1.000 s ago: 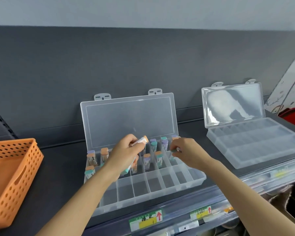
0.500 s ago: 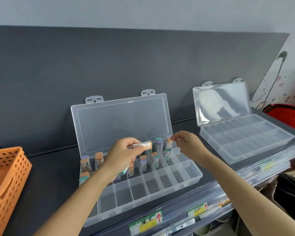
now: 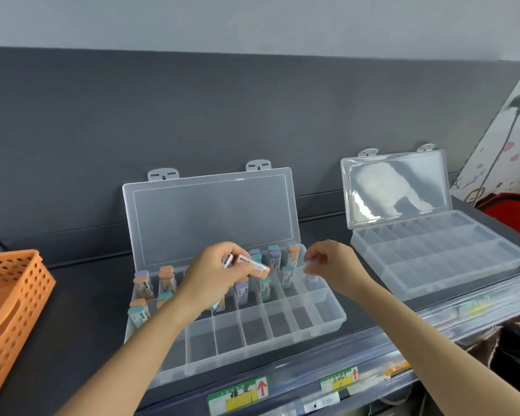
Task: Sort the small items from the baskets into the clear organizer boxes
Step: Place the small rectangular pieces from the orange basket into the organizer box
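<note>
The near clear organizer box (image 3: 282, 336) lies open on the dark shelf, its lid leaning back. Small erasers (image 3: 242, 291) with orange, teal and purple caps stand upright in its back and middle rows; the front row holds none. My left hand (image 3: 213, 277) hovers over the box's middle, shut on a bunch of erasers, one orange-tipped eraser (image 3: 254, 265) sticking out to the right. My right hand (image 3: 332, 265) pinches a pale purple-capped eraser (image 3: 311, 264) just above a compartment at the right end of the middle row.
A second clear organizer box (image 3: 439, 259) stands open to the right with nothing in it. An orange perforated basket (image 3: 15, 307) sits at the left edge, a red basket (image 3: 514, 210) at the far right. Price labels (image 3: 240, 393) line the shelf's front rail.
My right hand left the box, rose toward my left hand, and now hangs over the box's right end pinching an eraser. My left hand kept its bunch and barely moved.
</note>
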Motion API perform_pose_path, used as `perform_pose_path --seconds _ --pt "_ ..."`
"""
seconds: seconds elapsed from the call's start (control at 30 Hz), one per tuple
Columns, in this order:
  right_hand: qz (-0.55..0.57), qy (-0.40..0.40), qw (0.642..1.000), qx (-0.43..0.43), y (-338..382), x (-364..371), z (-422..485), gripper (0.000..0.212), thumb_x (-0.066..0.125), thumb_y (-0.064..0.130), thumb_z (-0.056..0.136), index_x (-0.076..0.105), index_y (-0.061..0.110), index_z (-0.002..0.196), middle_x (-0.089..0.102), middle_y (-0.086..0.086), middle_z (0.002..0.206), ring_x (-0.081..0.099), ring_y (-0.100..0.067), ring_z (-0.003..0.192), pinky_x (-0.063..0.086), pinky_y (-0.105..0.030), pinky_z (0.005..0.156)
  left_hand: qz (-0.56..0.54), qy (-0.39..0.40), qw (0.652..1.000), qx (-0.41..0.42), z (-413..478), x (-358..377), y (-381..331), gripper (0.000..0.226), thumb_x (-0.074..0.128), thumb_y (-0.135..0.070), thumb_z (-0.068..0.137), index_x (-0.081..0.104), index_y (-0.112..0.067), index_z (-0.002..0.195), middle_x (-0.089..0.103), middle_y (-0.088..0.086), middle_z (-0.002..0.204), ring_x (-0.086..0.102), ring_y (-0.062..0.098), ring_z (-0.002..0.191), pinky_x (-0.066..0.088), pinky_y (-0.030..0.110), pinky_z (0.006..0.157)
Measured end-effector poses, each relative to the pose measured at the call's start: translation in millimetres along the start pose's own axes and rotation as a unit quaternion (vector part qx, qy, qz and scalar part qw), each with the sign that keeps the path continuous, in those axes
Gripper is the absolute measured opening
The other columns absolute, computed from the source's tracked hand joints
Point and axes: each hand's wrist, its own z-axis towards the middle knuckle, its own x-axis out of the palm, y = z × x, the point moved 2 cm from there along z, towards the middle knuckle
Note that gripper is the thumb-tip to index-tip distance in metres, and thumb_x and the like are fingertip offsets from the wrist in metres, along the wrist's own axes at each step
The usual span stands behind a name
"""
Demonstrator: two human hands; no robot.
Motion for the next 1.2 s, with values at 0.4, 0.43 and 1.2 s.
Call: perform_pose_path --seconds 0.4,0.43,1.2 --pt "-0.075 0.046 0.994 -0.061 8 3 -2 0.025 0.064 0.016 0.090 0.066 0.014 0.114 0.063 -0.004 0.115 0.065 -0.018 0.096 0.049 -0.017 0.081 0.068 -0.065 0.996 0.007 -20 -4 2 0.013 0.073 -0.014 0.080 0.063 -0.018 0.088 0.062 -0.021 0.079 0.059 0.003 0.073 0.042 0.009 0.050" --pt "-0.070 0.040 0.994 -0.067 13 0 -2 0.027 0.064 0.016 0.089 0.065 0.015 0.116 0.062 -0.003 0.116 0.064 -0.018 0.098 0.049 -0.017 0.082 0.076 -0.068 0.995 0.016 -22 -6 1 0.012 0.073 -0.014 0.080 0.063 -0.020 0.086 0.063 -0.020 0.079 0.059 0.004 0.074 0.045 0.011 0.053" --pt "0.031 0.143 0.957 -0.251 132 68 -23 0.019 0.062 0.014 0.090 0.070 0.013 0.107 0.069 0.001 0.100 0.064 -0.011 0.084 0.051 -0.016 0.077 0.257 -0.085 0.962 -0.022 -101 -95 53 0.024 0.069 -0.019 0.081 0.053 -0.034 0.071 0.057 -0.013 0.082 0.056 0.004 0.080 0.040 0.015 0.066"
